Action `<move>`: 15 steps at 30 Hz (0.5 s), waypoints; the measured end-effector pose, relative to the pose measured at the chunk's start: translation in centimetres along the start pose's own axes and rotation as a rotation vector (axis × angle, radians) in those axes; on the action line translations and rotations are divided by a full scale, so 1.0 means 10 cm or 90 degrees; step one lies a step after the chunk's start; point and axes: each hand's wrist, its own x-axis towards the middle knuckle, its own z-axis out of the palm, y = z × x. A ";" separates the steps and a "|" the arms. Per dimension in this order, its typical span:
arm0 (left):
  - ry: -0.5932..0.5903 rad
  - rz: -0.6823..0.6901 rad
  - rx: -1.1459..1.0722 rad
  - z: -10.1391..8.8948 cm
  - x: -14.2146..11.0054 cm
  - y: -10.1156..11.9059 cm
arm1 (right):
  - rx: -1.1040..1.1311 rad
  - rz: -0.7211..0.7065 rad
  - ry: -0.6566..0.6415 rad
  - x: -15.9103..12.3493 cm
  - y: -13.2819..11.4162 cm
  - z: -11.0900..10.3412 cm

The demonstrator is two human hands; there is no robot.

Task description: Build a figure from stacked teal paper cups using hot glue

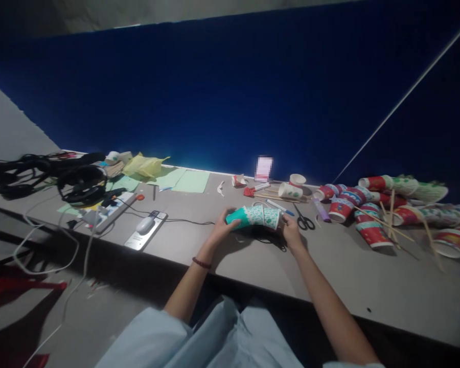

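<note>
A curved chain of nested paper cups [256, 217], plain teal at the left end and teal-and-white patterned towards the right, lies sideways between my hands just above the table. My left hand [227, 225] is wrapped round the teal end, thumb on the near side. At the open rim on the right, my right hand [291, 229] pinches the edge of the cup chain. Black scissors [305, 220] rest just beyond my right hand, beside a blue-capped marker [280, 207]. Below the cups lies a dark cord, partly hidden.
Several red-and-white cup chains [371, 227] and wooden sticks [391, 225] lie at the right. Loose paper cups [290, 190] stand behind. On the left are a phone [141, 242] with a mouse [145, 225], a power strip [117, 212], headphones [82, 184] and green paper [191, 181].
</note>
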 end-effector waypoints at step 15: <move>-0.034 0.003 0.018 -0.05 0.01 0.04 | -0.042 -0.024 -0.008 0.00 0.02 0.00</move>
